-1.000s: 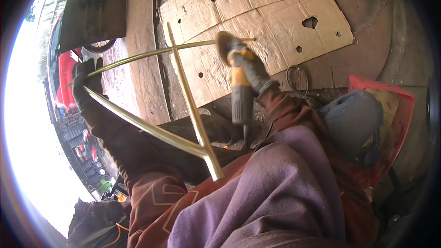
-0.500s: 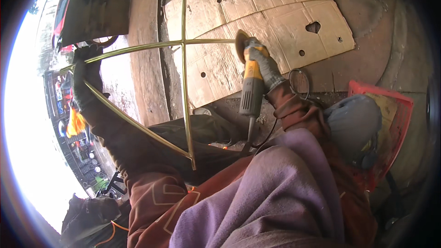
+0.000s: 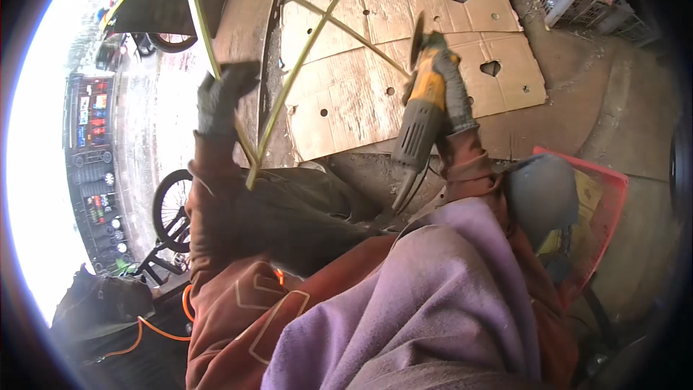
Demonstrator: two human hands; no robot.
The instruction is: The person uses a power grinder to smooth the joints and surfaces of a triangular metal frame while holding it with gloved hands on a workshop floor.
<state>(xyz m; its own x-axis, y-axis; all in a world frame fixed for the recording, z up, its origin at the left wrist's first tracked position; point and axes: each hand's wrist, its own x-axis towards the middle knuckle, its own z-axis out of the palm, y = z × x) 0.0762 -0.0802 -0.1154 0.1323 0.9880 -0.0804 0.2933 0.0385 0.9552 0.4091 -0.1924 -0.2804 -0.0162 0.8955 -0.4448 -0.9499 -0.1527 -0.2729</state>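
The left hand [image 3: 227, 97], in a dark grey glove, has its fingers wrapped around one bar of a gold-coloured metal frame of thin crossed bars [image 3: 326, 14]. The frame is held up at a tilt over the left part of a flat tan cardboard sheet with punched holes [image 3: 343, 90]; two bars cross near the sheet's far left corner, and a lower joint sits out past its near left corner. The right hand [image 3: 451, 76], in a grey glove, closes firmly on a yellow-and-black angle grinder [image 3: 419, 126], whose body passes over the cardboard's near edge. Its thin brown disc [image 3: 417, 36] stands just beside one bar's end; whether they touch cannot be told.

As for progress, the bars look already joined into one piece, and grinding seems under way rather than finished. Which joints or ends are dressed, and how many remain, the view does not show.
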